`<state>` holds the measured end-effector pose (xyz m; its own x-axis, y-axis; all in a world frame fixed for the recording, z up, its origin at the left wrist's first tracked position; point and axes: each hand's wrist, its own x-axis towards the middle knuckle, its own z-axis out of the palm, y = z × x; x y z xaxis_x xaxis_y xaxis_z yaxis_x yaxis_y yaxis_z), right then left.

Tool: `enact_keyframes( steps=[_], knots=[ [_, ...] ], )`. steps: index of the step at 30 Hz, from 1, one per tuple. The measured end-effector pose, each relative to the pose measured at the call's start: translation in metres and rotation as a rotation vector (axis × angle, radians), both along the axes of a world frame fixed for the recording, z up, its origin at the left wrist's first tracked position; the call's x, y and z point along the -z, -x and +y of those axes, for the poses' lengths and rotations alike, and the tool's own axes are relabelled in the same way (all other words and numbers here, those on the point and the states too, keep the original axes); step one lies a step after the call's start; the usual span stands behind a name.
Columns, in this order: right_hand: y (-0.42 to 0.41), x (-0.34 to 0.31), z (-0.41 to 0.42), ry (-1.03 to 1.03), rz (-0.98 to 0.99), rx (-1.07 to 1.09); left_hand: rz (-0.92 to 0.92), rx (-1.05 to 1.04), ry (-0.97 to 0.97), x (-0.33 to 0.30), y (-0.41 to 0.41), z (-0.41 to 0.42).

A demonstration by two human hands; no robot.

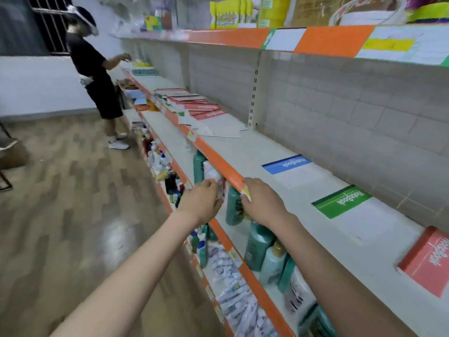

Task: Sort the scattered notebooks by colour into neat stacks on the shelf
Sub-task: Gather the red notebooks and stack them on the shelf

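Shelf (pixel 243 152): pale board with an orange front lip, running from 5 o'clock up to 11 o'clock.
Blue notebook (pixel 288 164): flat on the shelf at 3 o'clock of the hands, alone.
Green notebook (pixel 341 201): flat, at 4 o'clock of the blue one, apart from it.
Red notebook (pixel 428 260): at the far 4 o'clock edge, partly cut off.
Scattered notebooks (pixel 194 104): red, green and white covers fanned and overlapping, far along at 11 o'clock.
Right hand (pixel 263 203): on the orange lip, fingers bent over its edge; holds no notebook.
Left hand (pixel 201 201): just beside the right, below the lip, fingertips hidden; grip cannot be told.
Bottles (pixel 257 244): teal, upright on the shelf beneath.
Other person (pixel 97 76): dark clothes, at 10 o'clock, reaching to the shelf.
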<state>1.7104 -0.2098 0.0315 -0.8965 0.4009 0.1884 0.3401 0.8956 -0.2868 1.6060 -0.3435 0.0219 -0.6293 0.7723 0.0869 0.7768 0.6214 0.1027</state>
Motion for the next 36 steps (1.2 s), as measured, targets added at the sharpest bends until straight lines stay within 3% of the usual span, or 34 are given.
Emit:
enact_keyframes(
  steps=[12,19,36],
  knots=[
    [0.176,0.01,-0.063,-0.023,0.013,-0.221,-0.036,-0.251,0.025,0.001,0.152,-0.091],
    [0.257,0.013,-0.063,-0.073,0.031,-0.15,-0.022,-0.229,0.071,-0.007,0.238,-0.106],
    [0.479,0.011,0.042,-0.108,0.057,-0.072,-0.056,-0.146,0.038,-0.009,0.466,-0.019]
  ],
)
